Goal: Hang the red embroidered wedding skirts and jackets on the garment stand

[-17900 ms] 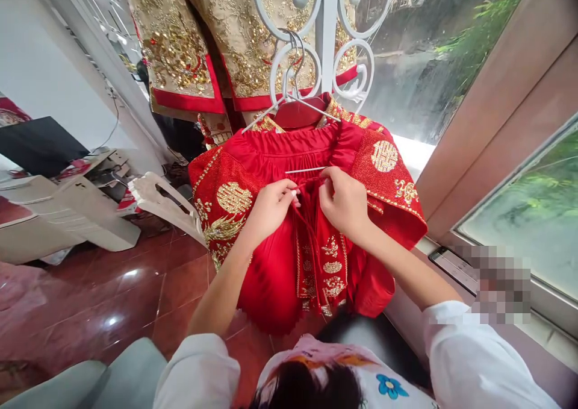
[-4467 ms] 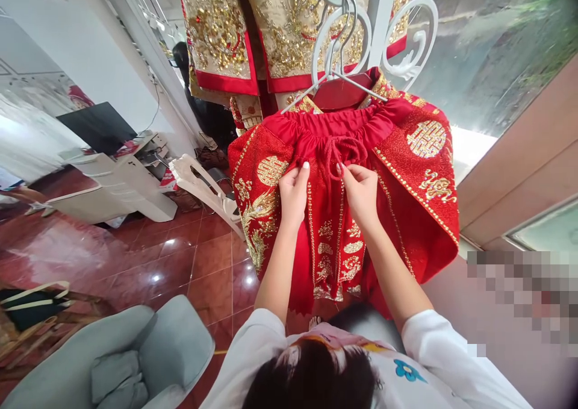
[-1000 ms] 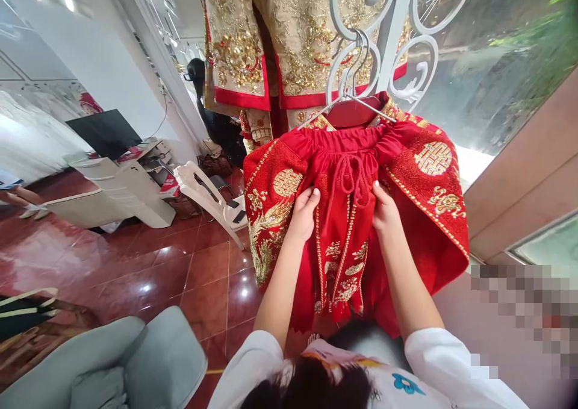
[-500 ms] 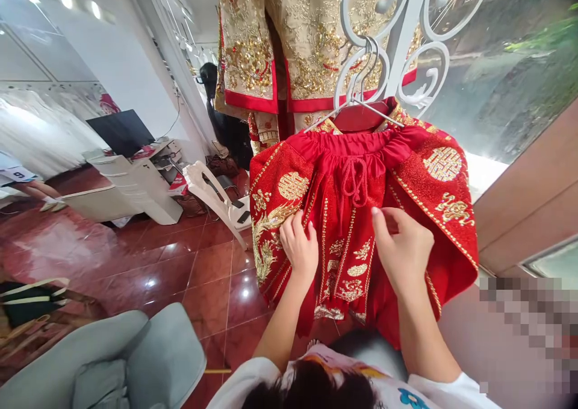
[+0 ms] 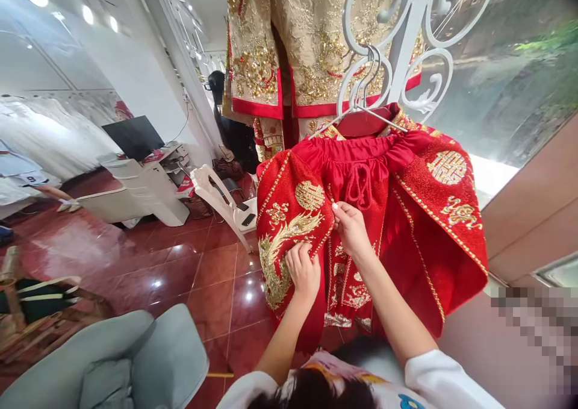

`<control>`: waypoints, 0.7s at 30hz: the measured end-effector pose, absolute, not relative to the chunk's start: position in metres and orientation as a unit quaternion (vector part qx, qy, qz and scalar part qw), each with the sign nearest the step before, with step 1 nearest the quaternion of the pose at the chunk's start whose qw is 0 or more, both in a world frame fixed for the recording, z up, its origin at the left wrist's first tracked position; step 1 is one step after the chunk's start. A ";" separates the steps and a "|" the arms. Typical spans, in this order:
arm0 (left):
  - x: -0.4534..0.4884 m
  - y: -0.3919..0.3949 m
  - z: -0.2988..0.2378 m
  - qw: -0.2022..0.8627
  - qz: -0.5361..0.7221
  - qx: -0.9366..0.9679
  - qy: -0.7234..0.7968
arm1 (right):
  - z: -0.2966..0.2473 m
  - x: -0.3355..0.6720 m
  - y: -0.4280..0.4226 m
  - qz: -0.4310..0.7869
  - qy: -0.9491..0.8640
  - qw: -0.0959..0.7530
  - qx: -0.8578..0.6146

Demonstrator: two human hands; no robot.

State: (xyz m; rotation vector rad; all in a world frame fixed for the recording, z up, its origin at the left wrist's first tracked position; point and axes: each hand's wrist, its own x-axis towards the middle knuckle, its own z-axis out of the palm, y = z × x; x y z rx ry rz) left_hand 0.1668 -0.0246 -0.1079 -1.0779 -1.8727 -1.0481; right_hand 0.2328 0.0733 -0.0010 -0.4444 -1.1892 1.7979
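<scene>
A red jacket (image 5: 458, 216) with gold embroidery and beaded edging hangs on a metal hanger (image 5: 361, 111). In front of its middle hangs a red garment with a gathered waist (image 5: 352, 150) and a drawstring bow (image 5: 360, 186). My right hand (image 5: 354, 231) pinches the beaded edge of the jacket's left-hand front panel, just below the round gold emblem (image 5: 309, 196). Lower on the same panel, my left hand (image 5: 304, 270) has its fingers curled over the edge, gripping the cloth. The gold phoenix-like embroidery (image 5: 275, 270) lies beside it.
Behind hangs a gold, sequinned garment (image 5: 311, 41) with red trim, by a white scrollwork frame (image 5: 406, 29). A white chair (image 5: 221, 198) carries a phone. A grey armchair (image 5: 167, 349) stands at lower left, a desk with a monitor (image 5: 133, 138) farther back. Another person (image 5: 221, 102) is partly hidden.
My right hand has moved left from the middle of the garments to the jacket's left-hand panel and taken its edge. My left hand stays low on that panel, which now spreads flatter.
</scene>
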 end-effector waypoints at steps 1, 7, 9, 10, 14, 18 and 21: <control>0.164 -0.029 -0.116 0.351 -0.387 -0.432 -0.735 | -0.001 0.232 0.072 0.709 -0.489 0.469 -0.196; 0.159 -0.052 -0.132 0.374 -0.334 -0.448 -0.740 | 0.016 0.219 0.066 0.541 -0.585 0.564 -0.217; 0.154 -0.051 -0.136 0.379 -0.335 -0.451 -0.735 | 0.016 0.213 0.073 0.589 -0.564 0.546 -0.195; 0.150 -0.049 -0.140 0.380 -0.336 -0.452 -0.734 | 0.015 0.211 0.078 0.625 -0.544 0.529 -0.184; 0.130 -0.041 -0.155 0.372 -0.308 -0.458 -0.746 | 0.009 0.217 0.089 0.643 -0.561 0.482 -0.199; 0.123 -0.040 -0.156 0.334 -0.306 -0.431 -0.781 | 0.013 0.260 0.074 0.442 -0.759 0.387 -0.281; 0.137 -0.045 -0.147 0.284 -0.358 -0.430 -0.779 | 0.008 0.305 0.061 0.325 -0.758 0.434 -0.363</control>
